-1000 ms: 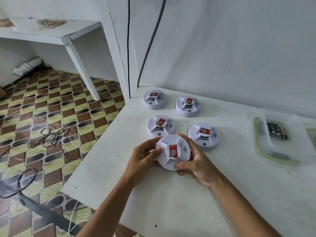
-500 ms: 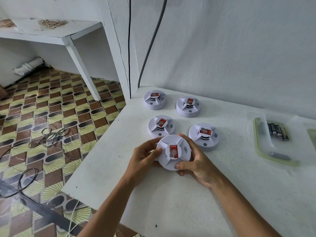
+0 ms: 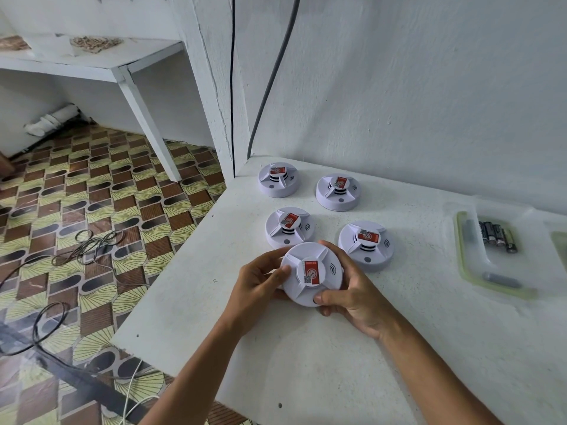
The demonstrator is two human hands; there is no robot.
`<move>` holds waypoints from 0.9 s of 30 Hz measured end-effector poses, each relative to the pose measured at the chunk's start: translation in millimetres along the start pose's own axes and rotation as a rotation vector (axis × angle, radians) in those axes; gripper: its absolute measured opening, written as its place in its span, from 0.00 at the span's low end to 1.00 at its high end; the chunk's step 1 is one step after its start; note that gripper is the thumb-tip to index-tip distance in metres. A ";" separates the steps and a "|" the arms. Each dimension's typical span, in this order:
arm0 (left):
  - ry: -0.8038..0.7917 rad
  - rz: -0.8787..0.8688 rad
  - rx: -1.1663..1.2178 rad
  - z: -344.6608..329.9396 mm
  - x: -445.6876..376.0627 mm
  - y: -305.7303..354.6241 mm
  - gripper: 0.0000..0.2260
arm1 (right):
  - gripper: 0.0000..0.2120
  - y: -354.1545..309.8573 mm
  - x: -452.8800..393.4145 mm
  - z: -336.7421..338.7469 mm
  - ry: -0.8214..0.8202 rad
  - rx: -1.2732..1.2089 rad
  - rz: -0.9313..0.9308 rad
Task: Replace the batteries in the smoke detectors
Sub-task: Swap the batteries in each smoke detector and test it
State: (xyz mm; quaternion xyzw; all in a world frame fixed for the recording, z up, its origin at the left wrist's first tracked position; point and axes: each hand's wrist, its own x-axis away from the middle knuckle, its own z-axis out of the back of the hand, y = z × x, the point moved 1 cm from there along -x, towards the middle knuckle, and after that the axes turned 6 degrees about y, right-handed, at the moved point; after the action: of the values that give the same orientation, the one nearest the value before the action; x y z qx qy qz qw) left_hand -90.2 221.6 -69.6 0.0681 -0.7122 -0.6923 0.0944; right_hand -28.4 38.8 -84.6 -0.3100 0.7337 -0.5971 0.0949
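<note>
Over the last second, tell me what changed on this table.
Almost nothing changed. Both hands, left and right, keep the same grip on the round white plastic smoke detector with the red label, held just above the white table; at most it turned very slightly. The four other white detectors and the clear plastic tray of batteries stayed where they were.

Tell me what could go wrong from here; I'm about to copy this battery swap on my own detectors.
The held detector sits pinched between left hand and right hand above the table; twisting it open might make it slip. It is close to two resting detectors, which could get knocked.
</note>
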 end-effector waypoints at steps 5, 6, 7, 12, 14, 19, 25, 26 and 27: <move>0.003 -0.005 -0.002 -0.1 0.0 0.7 0.17 | 0.42 0.3 -0.1 0.1 -0.003 -0.001 0.002; 0.004 -0.007 -0.004 -0.3 -0.1 0.8 0.17 | 0.42 0.3 0.1 0.1 -0.003 -0.004 0.001; 0.004 -0.007 -0.003 -0.5 0.2 0.8 0.17 | 0.42 0.2 0.0 0.1 -0.003 -0.004 0.000; -0.001 -0.001 -0.002 -0.7 1.2 1.7 0.15 | 0.42 0.7 0.1 -0.1 0.000 -0.002 0.002; 0.000 -0.005 0.001 -1.2 1.3 2.6 0.15 | 0.42 0.8 -0.1 0.0 -0.001 -0.008 0.003; 0.002 -0.011 -0.006 -1.3 0.9 2.6 0.16 | 0.42 1.4 -0.8 0.8 -0.003 -0.002 0.009; 0.000 -0.016 -0.004 -0.7 1.1 1.5 0.16 | 0.42 1.7 -1.0 1.3 -0.006 -0.012 0.005; 0.002 -0.016 -0.005 -0.6 1.2 1.4 0.16 | 0.42 1.7 -0.8 1.4 -0.006 -0.010 0.004; 0.003 -0.016 -0.005 -0.5 1.1 1.5 0.16 | 0.42 1.7 -0.9 1.4 -0.007 -0.007 0.004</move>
State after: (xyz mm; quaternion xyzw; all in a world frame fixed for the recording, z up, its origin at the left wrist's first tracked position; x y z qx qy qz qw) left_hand -91.2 220.9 -68.1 0.0745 -0.7097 -0.6947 0.0902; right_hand -27.5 38.3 -86.8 -0.3107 0.7362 -0.5933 0.0977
